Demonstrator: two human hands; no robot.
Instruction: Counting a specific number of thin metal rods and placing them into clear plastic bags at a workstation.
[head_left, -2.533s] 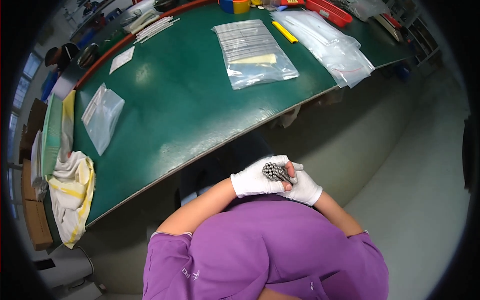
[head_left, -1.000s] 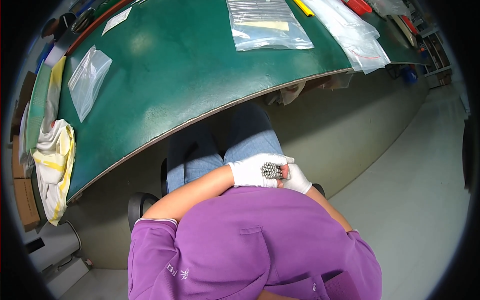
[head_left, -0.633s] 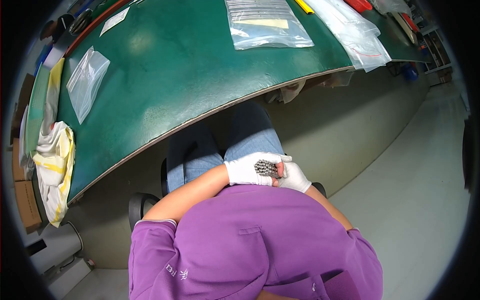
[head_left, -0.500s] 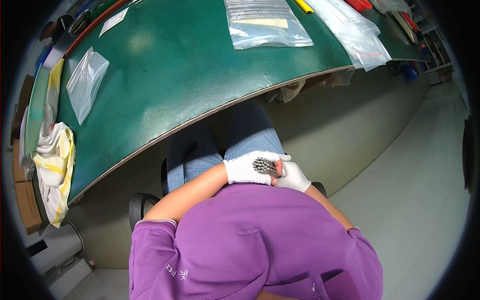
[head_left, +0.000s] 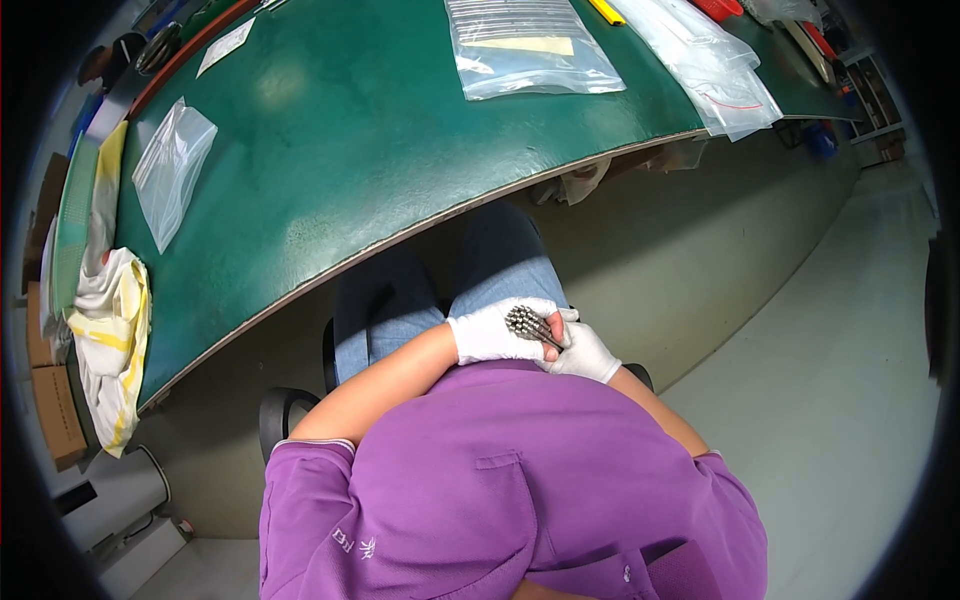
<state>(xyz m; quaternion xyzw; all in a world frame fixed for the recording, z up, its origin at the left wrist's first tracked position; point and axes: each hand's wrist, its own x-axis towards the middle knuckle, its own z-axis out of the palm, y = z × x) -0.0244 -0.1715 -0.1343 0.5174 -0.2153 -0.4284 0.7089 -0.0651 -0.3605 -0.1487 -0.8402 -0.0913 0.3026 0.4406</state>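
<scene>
In my lap, close against my purple shirt, I hold a bundle of thin metal rods point(head_left: 528, 324) with shiny ends. My left hand point(head_left: 488, 334), in a white glove with bare fingertips showing, is closed around the bundle. From the right, my right hand point(head_left: 588, 357), also white-gloved, meets it and grips the lower end of the rods. The rod ends fan out over the left palm. Part of the right fingers is hidden behind the left hand and the bundle.
Ahead stands a green-topped table point(head_left: 330, 160) with a curved-looking front edge. On it lie a clear bag of rods point(head_left: 535, 70), a small plastic bag point(head_left: 175, 170) and long plastic sleeves point(head_left: 700, 70). A yellow-white cloth point(head_left: 110, 340) hangs at the left edge. A chair armrest point(head_left: 283, 412) is beside me.
The bundle of rods has tilted in my hands, so its ends show more as a rounded cluster. Both hands have shifted only slightly.
</scene>
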